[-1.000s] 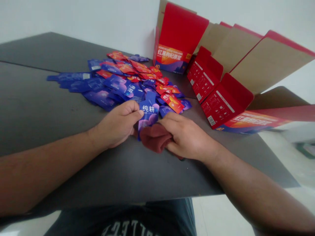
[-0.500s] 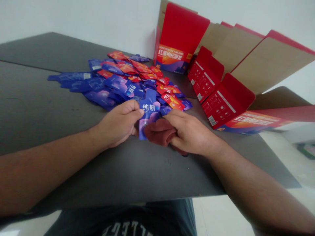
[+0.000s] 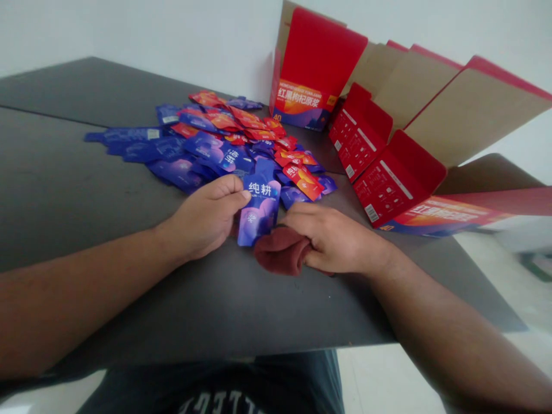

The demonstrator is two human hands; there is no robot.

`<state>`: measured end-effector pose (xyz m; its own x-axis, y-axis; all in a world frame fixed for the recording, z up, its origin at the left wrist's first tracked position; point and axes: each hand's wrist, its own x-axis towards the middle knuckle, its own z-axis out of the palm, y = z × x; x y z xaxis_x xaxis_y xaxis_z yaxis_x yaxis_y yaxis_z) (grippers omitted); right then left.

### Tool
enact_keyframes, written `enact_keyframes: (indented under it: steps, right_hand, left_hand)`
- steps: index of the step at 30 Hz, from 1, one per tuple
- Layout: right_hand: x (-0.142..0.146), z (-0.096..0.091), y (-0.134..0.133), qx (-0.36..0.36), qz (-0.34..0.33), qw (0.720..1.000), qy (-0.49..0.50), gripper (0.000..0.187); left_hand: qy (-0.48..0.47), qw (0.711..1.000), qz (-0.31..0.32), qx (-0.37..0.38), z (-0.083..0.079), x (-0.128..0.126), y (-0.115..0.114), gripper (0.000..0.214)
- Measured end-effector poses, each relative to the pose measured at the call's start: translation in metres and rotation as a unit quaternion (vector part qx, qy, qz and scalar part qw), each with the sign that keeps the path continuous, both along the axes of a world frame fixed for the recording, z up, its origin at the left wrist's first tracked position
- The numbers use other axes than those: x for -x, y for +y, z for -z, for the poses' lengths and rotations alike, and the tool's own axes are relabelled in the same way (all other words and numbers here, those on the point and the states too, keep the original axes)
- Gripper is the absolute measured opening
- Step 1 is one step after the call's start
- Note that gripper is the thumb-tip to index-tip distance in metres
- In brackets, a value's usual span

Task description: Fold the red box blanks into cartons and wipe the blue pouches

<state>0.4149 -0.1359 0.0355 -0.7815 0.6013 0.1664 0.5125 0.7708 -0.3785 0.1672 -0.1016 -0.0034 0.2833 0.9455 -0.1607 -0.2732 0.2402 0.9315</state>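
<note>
My left hand (image 3: 207, 215) pinches a blue-purple sachet (image 3: 259, 210) printed with white Chinese characters, holding it by its left edge. My right hand (image 3: 334, 241) grips a crumpled maroon cloth (image 3: 281, 250) just below the sachet, and the cloth touches the sachet's lower corner. Behind both hands lies a loose, overlapping pile of blue and red-orange sachets (image 3: 224, 144), its nearest pieces just beyond my fingertips.
Everything lies on a dark grey table (image 3: 64, 190) with a seam at the left. Red-and-tan printed cartons (image 3: 319, 69) stand unfolded along the back right, beside a white wall. The table's near edge runs below my arms, above my dark lettered shirt.
My right hand and the maroon cloth have shifted slightly right and toward me. The sachet in my left hand has turned, its top now leaning right.
</note>
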Motion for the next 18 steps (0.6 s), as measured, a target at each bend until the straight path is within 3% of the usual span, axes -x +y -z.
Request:
enact_keyframes:
  steps: [2, 6, 9, 11, 15, 18]
  right_hand:
    - [0.000, 0.000, 0.001, 0.004, 0.001, 1.000, -0.006, 0.021]
    - [-0.003, 0.000, 0.003, -0.025, 0.069, 0.997, 0.019, 0.023]
    - [-0.003, 0.000, 0.004, 0.007, 0.015, 1.000, -0.002, 0.020]
    - [-0.002, -0.001, 0.004, 0.013, 0.015, 1.000, -0.011, 0.019]
    - [0.004, 0.000, -0.002, -0.052, 0.119, 0.991, 0.014, 0.021]
    - [0.013, 0.001, -0.011, -0.058, 0.091, 0.994, -0.022, 0.022]
  left_hand:
    - [-0.006, 1.000, 0.005, -0.001, 0.001, 0.000, 0.000, 0.021]
    - [-0.017, 1.000, 0.010, -0.001, 0.002, 0.001, 0.001, 0.018]
    - [-0.016, 1.000, 0.009, -0.003, 0.002, 0.001, 0.001, 0.022]
    - [-0.014, 1.000, 0.009, -0.002, 0.001, 0.000, 0.001, 0.022]
    - [0.006, 1.000, 0.013, -0.007, 0.002, 0.000, -0.001, 0.023]
    - [0.023, 0.999, 0.008, -0.034, 0.006, 0.001, -0.001, 0.024]
